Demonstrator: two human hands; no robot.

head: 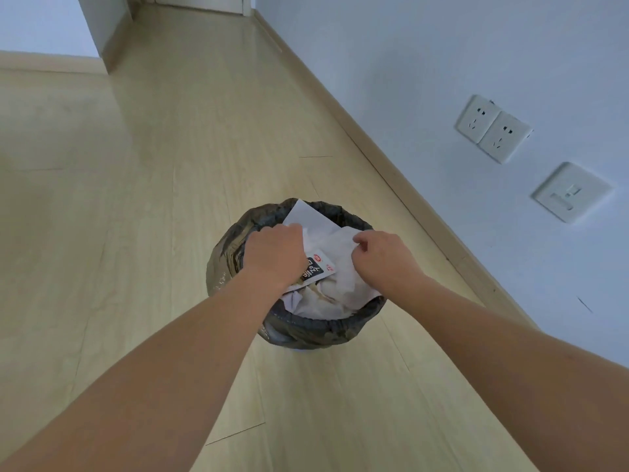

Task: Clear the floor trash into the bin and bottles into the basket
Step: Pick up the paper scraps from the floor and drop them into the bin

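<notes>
Trash [337, 267] is where we look first: it fills the bin [306, 327], which stands on the floor [136, 199] near the wall [442, 63], and it rises above the rim. Going from left to right, our left hand [275, 255] is over the left side of the bin. Its fingers curl down on a flat white sheet [306, 214] that sticks out over the far rim, but we cannot tell if the grip is really clamped on it, because the fingertips are hidden. Just right of this hand lies a small printed packet [318, 269] on top of the pile. Then comes the crumpled paper [343, 284] in the middle. At the right, our right hand [384, 258] pinches the upper edge of this paper with curled fingers.

We judge that all this trash is light and soft. It will bend and spring back when we press it, so it can slide over the rim again. The sheet is stiffer; we think it is better to hold it at its edge and fold it inward. The crumpled paper can be taken anywhere, and the packet looks smooth, perhaps a little slippery. The black liner [224, 253] is thin, so we should push on the paper, not on the liner.

No bottles and no basket are visible. On the wall at the right there are two sockets [493, 129].
</notes>
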